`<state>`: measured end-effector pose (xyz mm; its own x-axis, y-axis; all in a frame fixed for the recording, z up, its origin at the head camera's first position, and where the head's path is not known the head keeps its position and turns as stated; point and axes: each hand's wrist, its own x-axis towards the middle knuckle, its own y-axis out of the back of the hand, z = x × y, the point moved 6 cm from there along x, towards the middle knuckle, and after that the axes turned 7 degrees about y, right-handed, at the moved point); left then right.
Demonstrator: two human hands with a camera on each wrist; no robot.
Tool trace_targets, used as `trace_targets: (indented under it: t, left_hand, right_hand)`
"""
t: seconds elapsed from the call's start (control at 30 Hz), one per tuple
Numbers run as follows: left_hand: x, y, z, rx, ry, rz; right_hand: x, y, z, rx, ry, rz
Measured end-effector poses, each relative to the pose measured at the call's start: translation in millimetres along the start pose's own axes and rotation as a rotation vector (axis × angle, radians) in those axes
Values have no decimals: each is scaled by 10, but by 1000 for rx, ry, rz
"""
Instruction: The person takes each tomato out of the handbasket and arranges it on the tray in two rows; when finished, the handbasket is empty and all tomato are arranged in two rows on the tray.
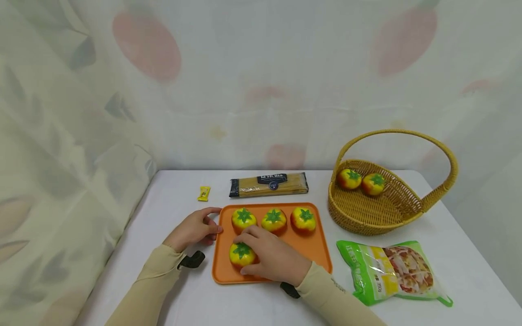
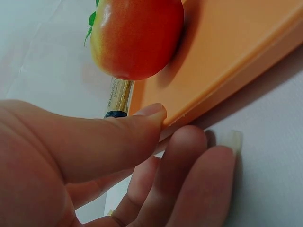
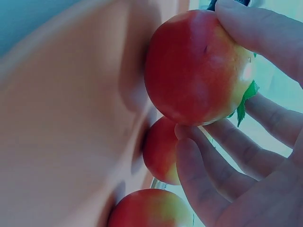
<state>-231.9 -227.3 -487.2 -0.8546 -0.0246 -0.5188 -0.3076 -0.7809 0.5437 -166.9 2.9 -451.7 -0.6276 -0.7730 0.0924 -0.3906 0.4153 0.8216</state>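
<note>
Red-and-yellow fruit looks light, firm, kinda slippery, so I'd grab its sides. Right hand's pinching it there; left hand pinches the orange tray's edge.

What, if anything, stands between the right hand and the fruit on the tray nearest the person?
Nothing visible does: the right hand has its fingers and thumb round the front fruit. The three other fruits seen on the orange tray sit farther back, not between them.
</note>
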Motion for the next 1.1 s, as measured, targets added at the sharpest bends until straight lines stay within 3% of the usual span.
trace_targets:
  t: [1.1]
  left_hand:
    - [-1, -7, -14, -10, -19, -12]
  right_hand:
    - [-8, -3, -58, -20, 30, 2]
